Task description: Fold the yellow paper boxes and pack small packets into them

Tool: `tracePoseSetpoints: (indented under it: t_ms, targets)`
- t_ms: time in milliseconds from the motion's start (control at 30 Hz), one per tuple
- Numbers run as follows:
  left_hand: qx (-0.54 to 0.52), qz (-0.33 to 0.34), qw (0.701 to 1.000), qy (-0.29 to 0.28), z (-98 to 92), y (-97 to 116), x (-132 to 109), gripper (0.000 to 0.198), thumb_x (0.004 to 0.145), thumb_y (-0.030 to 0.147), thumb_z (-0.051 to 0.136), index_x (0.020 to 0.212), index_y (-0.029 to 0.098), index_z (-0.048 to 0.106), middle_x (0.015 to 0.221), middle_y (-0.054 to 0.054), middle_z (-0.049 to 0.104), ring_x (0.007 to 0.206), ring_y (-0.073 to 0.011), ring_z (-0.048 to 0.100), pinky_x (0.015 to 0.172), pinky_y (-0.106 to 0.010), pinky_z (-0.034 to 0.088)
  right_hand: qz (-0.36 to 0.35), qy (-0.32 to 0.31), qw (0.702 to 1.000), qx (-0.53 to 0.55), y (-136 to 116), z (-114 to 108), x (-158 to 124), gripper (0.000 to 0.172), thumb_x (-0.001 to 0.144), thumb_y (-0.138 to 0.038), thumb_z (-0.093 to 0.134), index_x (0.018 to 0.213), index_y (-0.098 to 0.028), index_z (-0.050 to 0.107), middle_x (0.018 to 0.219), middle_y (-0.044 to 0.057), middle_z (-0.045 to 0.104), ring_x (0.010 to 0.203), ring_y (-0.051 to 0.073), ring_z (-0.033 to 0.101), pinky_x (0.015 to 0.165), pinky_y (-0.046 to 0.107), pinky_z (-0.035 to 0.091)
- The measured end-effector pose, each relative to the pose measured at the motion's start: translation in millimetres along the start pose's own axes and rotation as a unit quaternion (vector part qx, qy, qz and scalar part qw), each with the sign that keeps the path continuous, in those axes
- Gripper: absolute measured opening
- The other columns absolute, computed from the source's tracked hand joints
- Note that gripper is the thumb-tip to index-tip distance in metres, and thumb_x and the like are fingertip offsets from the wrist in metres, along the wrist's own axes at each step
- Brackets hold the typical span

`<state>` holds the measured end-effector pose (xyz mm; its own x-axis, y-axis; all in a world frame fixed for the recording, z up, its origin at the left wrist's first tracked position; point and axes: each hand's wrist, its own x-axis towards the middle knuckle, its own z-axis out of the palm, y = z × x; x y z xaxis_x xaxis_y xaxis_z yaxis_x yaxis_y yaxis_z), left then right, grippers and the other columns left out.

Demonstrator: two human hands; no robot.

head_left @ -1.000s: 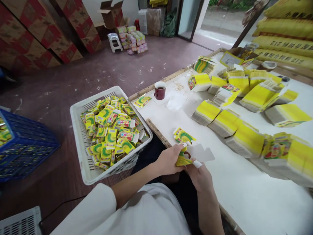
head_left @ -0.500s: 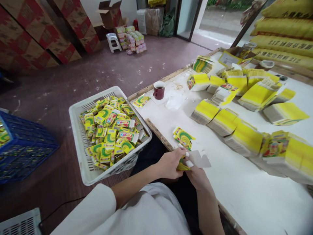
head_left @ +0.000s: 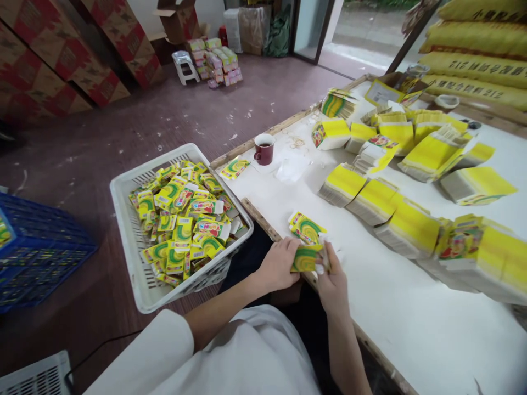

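The left hand [head_left: 279,266] and right hand [head_left: 332,277] each grasp, grip closed, a printed carton [head_left: 305,259] at its nine and three o'clock ends, likely steadying it, by the surface [head_left: 391,296]; white plastic basket [head_left: 128,247] at nine o'clock, seemingly for easy reach

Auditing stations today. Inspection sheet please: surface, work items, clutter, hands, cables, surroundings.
Surface: white table with wooden edging.
Work items: held carton; loose carton just beyond it; yellow stacks on the table; white crate heaped with small cartons.
Clutter: mug of dark liquid near the table's edge; clear film beside it; thin bands.
Hands: left hand grips one end of the held carton, right hand the other.
Cables: dark cable at lower left.
Surroundings: blue crate, stacked boxes, stool, yellow sacks, doorway.
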<state>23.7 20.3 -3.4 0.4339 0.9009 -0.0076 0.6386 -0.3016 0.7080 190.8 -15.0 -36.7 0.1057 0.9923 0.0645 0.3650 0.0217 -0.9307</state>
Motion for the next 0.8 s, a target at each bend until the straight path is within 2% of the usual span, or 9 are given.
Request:
tracePoseSetpoints:
  t_ms: [67,200,400,500,600,667,733,767,800]
  targets:
    - [-0.014,-0.001,1.000,-0.007,-6.5,-3.3,-1.2,0.058,0.068,0.025,0.074,0.121,0.017,0.051,0.119,-0.015,0.062,0.113,-0.0336,0.061,0.099,-0.048,0.049,-0.050,0.012,0.998,-0.040,4.1,-2.2,1.0,0.058,0.098,-0.036,0.049,0.153,-0.023,0.039,0.149,0.015,0.053,0.134,0.031,0.056,0.105,0.052,0.051]
    - [-0.037,-0.005,0.999,-0.019,-26.8,-10.0,-2.3,0.059,0.064,0.043,0.083,0.113,0.018,0.061,0.114,-0.012,0.068,0.105,-0.0315,0.067,0.093,-0.041,0.053,-0.158,-0.093,0.977,-0.111,6.0,-13.6,6.5,0.039,0.097,-0.026,0.047,0.132,-0.025,0.063,0.157,0.013,0.042,0.143,0.031,0.045,0.108,0.047,0.049]
    - [-0.010,0.027,0.997,-0.072,-47.1,-9.6,0.4,0.055,0.061,0.043,0.085,0.105,0.017,0.066,0.102,-0.009,0.074,0.097,-0.0307,0.070,0.086,-0.038,0.053,-0.147,-0.235,0.957,-0.089,-8.9,-31.2,17.4,0.025,0.094,-0.028,0.056,0.117,-0.026,0.066,0.138,0.013,0.058,0.142,0.031,0.046,0.107,0.049,0.049]
    - [-0.002,0.025,0.999,-0.048,-39.7,-6.1,0.9,0.052,0.065,0.042,0.082,0.107,0.016,0.066,0.105,-0.012,0.072,0.098,-0.0321,0.069,0.087,-0.041,0.053,-0.116,-0.166,0.977,-0.064,-12.5,-14.8,13.3,0.034,0.092,-0.034,0.059,0.125,-0.024,0.056,0.134,0.015,0.056,0.140,0.033,0.046,0.109,0.056,0.046]
    - [-0.103,0.002,0.995,0.008,-34.6,-11.3,0.5,0.057,0.063,0.042,0.083,0.110,0.017,0.064,0.106,-0.011,0.071,0.095,-0.0301,0.069,0.087,-0.042,0.053,-0.077,-0.091,0.993,0.010,-10.7,4.1,9.9,0.067,0.090,-0.038,0.062,0.147,-0.025,0.031,0.143,0.018,0.047,0.132,0.031,0.052,0.103,0.055,0.052]
    - [-0.270,-0.027,0.954,0.127,-44.0,-23.6,1.3,0.063,0.060,0.047,0.086,0.111,0.021,0.062,0.103,-0.007,0.071,0.092,-0.0262,0.068,0.084,-0.039,0.054,-0.068,-0.067,0.994,0.059,-7.6,6.5,13.8,0.072,0.090,-0.039,0.062,0.150,-0.028,0.023,0.146,0.017,0.044,0.125,0.027,0.057,0.098,0.049,0.056]
    - [-0.435,-0.068,0.840,0.318,-65.4,-41.7,3.7,0.063,0.062,0.058,0.084,0.112,0.027,0.060,0.107,-0.005,0.070,0.098,-0.0247,0.068,0.085,-0.038,0.054,-0.073,-0.024,0.996,0.041,-2.6,-0.2,23.5,0.059,0.091,-0.039,0.060,0.143,-0.028,0.036,0.140,0.014,0.050,0.119,0.026,0.060,0.097,0.048,0.056]
    - [-0.485,-0.091,0.754,0.433,-78.5,-51.4,5.2,0.057,0.067,0.062,0.079,0.109,0.030,0.061,0.114,-0.004,0.069,0.107,-0.0251,0.066,0.089,-0.039,0.053,-0.075,0.004,0.997,0.000,1.0,-5.3,29.5,0.050,0.091,-0.038,0.059,0.137,-0.027,0.044,0.134,0.014,0.053,0.116,0.027,0.060,0.096,0.049,0.056]
    - [-0.493,-0.098,0.724,0.472,-90.9,-60.4,6.4,0.047,0.079,0.066,0.066,0.112,0.034,0.059,0.128,-0.003,0.064,0.122,-0.0233,0.060,0.096,-0.040,0.050,-0.074,0.029,0.995,-0.054,5.4,-10.3,35.8,0.043,0.090,-0.038,0.058,0.131,-0.024,0.051,0.127,0.014,0.057,0.113,0.028,0.060,0.094,0.050,0.055]
